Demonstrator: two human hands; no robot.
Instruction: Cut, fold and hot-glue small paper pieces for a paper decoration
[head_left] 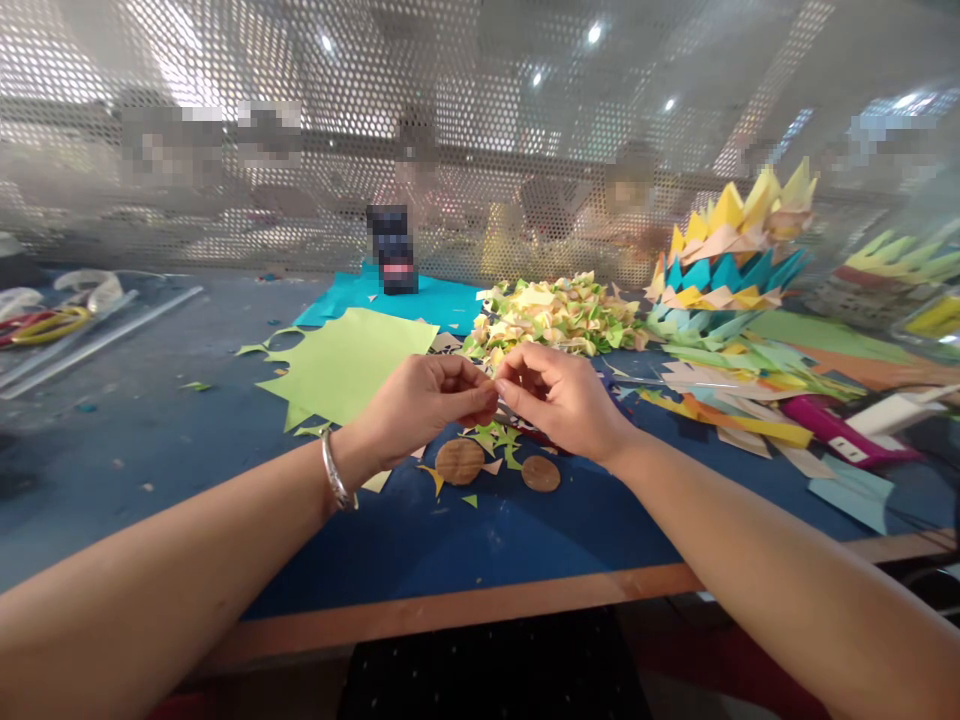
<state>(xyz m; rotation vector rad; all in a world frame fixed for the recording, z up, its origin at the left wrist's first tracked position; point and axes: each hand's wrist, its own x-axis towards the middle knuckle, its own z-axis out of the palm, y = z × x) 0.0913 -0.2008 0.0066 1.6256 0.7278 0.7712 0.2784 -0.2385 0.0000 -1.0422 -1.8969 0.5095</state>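
Near the middle of the view, my left hand [442,400] and my right hand [559,400] meet at the fingertips, both pinched closed. Whatever lies between the fingers is too small to make out. Just below them, two round brown wooden discs [460,462] rest on the blue table [450,545] among green and orange paper scraps [491,438]. A large light green sheet [349,365] with a jagged cut edge lies beside my left hand. Behind my right hand is a heap of small yellow, green and pink paper pieces [559,315].
Layered crowns of pointed paper [727,260] stand at the back right, with paper strips [735,420] in front. A magenta and white power strip [847,435] lies at right. Blue paper [442,305] is at the back, yellow-handled scissors [56,325] at far left.
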